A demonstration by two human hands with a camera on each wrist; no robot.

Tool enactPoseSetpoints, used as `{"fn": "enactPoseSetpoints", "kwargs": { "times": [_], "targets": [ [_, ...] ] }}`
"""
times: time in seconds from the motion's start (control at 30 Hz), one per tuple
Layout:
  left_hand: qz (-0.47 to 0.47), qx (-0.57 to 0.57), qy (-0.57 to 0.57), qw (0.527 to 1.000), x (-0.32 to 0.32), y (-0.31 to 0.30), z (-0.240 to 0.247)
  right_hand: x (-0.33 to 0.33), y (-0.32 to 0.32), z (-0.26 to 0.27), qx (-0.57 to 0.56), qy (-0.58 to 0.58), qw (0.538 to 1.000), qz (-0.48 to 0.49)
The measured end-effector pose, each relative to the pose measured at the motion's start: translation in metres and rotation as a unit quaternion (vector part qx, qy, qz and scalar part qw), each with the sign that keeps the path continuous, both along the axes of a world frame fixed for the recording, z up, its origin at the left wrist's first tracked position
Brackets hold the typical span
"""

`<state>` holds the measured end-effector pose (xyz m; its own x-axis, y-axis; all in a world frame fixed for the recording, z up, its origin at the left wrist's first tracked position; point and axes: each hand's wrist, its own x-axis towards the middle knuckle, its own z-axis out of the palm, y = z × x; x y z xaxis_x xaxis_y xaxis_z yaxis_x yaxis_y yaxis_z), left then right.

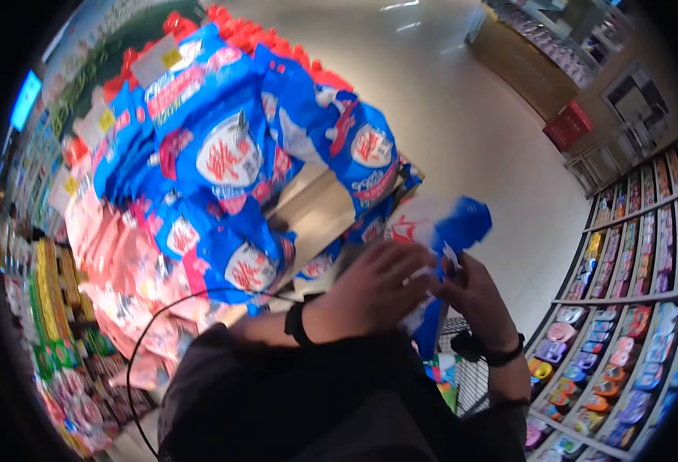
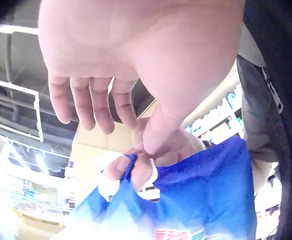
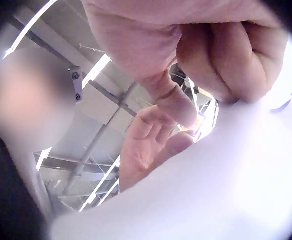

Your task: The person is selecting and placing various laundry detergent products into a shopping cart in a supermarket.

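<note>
In the head view, my right hand (image 1: 479, 296) holds up a blue and white detergent bag (image 1: 462, 225) by its top. The left wrist view shows fingers of my right hand (image 2: 173, 145) hooked through the holes of the bag's (image 2: 206, 182) carry handle. In the right wrist view, my right hand's (image 3: 226, 55) fingers are curled over the pale bag (image 3: 196, 195). Just beside the handle is my left hand (image 1: 377, 289), its fingers loosely extended downward in the left wrist view, with the thumb tip close over the right hand.
Similar blue bags (image 1: 231, 158) are heaped on a display at left, with pink bags (image 1: 112, 246) beside them. Below my right arm is a wire shopping cart (image 1: 474, 385). Shelves of bottles (image 1: 616, 354) stand at right. A black cable (image 1: 154, 316) loops near my left sleeve.
</note>
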<state>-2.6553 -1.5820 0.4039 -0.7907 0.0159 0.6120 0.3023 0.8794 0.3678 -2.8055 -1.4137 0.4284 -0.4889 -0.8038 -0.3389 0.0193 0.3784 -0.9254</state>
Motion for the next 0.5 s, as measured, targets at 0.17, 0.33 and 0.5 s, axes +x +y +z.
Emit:
{"fn": "enactPoseSetpoints", "kwargs": {
  "times": [0.17, 0.33, 0.5],
  "targets": [
    [0.139, -0.092, -0.068, 0.984, -0.001, -0.044, -0.018, -0.001, -0.065, 0.008, 0.020, 0.100, 0.986, 0.131],
    [0.186, -0.069, -0.147, 0.969, 0.003, -0.095, -0.046, -0.002, -0.137, 0.000, 0.078, 0.196, 0.941, 0.264],
    [0.193, 0.042, -0.210, 0.958, 0.036, -0.160, -0.053, 0.004, -0.227, -0.037, 0.008, 0.256, 0.911, 0.324]
  ]
}}
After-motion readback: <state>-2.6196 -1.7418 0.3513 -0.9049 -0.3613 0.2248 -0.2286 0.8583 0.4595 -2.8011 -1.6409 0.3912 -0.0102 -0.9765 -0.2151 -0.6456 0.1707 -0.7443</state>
